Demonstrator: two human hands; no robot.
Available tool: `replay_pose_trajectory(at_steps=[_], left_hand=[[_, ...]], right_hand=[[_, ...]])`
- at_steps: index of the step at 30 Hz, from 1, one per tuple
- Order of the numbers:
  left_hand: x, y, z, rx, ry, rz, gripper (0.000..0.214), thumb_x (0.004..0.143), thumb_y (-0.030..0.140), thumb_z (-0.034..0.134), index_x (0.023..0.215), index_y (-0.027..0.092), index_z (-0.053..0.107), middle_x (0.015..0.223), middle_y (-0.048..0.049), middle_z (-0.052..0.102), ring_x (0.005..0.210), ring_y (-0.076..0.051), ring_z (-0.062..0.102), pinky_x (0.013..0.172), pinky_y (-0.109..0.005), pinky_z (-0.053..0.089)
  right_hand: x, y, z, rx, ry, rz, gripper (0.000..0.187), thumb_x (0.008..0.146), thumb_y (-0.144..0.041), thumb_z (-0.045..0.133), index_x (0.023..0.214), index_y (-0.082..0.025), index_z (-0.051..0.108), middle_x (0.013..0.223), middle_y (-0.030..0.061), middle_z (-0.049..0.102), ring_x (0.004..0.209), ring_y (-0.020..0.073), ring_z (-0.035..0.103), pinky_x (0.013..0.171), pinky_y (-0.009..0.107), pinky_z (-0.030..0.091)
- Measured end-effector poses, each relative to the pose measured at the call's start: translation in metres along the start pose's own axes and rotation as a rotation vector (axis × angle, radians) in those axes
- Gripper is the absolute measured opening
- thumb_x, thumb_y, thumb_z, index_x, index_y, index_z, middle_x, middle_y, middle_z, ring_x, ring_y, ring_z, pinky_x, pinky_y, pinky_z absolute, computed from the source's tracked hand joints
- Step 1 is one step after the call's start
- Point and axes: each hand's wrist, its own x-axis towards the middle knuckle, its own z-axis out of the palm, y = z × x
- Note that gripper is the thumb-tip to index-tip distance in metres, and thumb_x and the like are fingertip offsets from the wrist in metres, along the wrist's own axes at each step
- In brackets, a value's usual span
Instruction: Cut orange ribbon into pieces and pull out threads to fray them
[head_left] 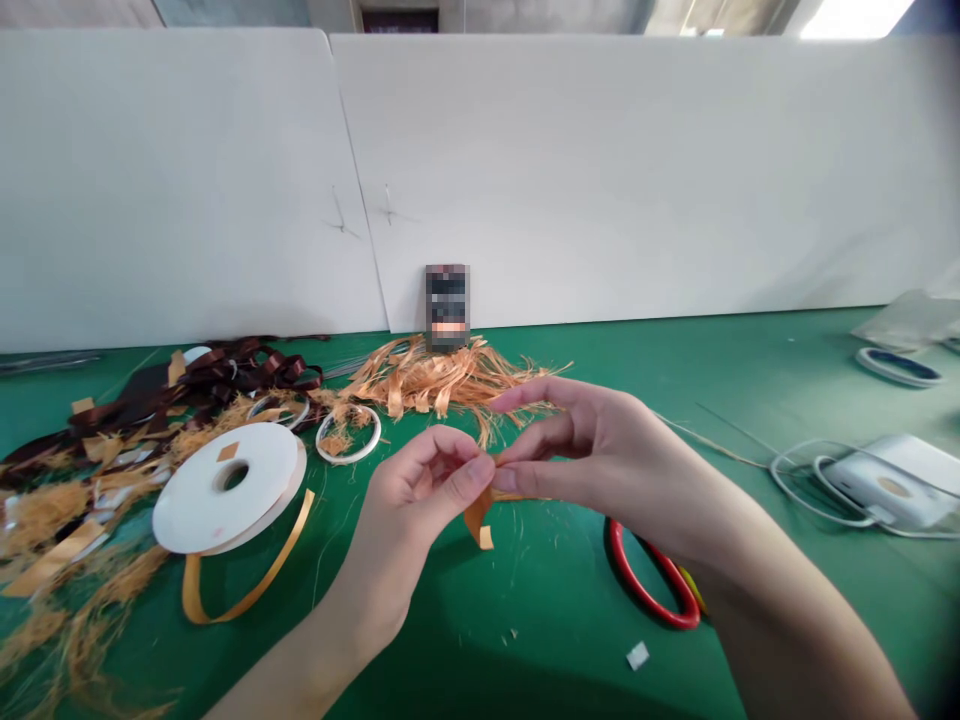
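Pinching a short orange ribbon strip point(478, 518) between their fingertips, the left hand point(409, 510) and right hand point(592, 460) press together over the green mat point(750, 370); frayed strips point(435, 378) lie heaped beyond, and a white roll point(255, 470) holds more ribbon.

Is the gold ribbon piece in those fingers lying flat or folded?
Folded: the gold ribbon piece bends sharply downward where it meets the fingertips of the left hand and right hand, and its end droops toward the mat.
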Motion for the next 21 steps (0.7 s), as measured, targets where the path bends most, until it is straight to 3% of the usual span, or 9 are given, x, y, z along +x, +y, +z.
replay_pose_trajectory(at_steps=[10,17,21], left_hand=[[0.0030,-0.0025,-0.0081,-0.292,-0.182,-0.136,0.015,0.081,0.027,0.068,0.071,0.019,0.060,0.078,0.0024,0.049,0.075,-0.009,0.044,0.071,-0.019,0.039],[0.0026,-0.0033,-0.0077,-0.343,-0.207,-0.157,0.015,0.081,0.026,0.069,0.070,0.018,0.061,0.077,0.0036,0.053,0.072,-0.006,0.048,0.070,-0.016,0.042],[0.0032,-0.0020,-0.0071,-0.282,-0.147,-0.146,0.013,0.072,0.020,0.077,0.078,0.020,0.065,0.078,0.0035,0.057,0.073,-0.007,0.052,0.069,-0.016,0.043]], right_hand=[[0.0008,-0.0031,0.0015,0.098,-0.017,0.003,0.041,0.061,-0.026,0.081,0.094,-0.021,0.058,0.071,0.0020,0.075,0.073,0.0209,0.073,0.070,0.033,0.059],[0.0018,-0.0042,-0.0004,0.153,-0.029,0.030,0.043,0.061,-0.018,0.079,0.097,-0.019,0.055,0.068,0.0015,0.074,0.070,0.0186,0.072,0.063,0.029,0.056],[0.0007,-0.0052,-0.0022,0.122,-0.014,0.022,0.043,0.061,-0.021,0.080,0.097,-0.020,0.055,0.066,-0.0005,0.072,0.064,0.0171,0.069,0.060,0.029,0.054]])
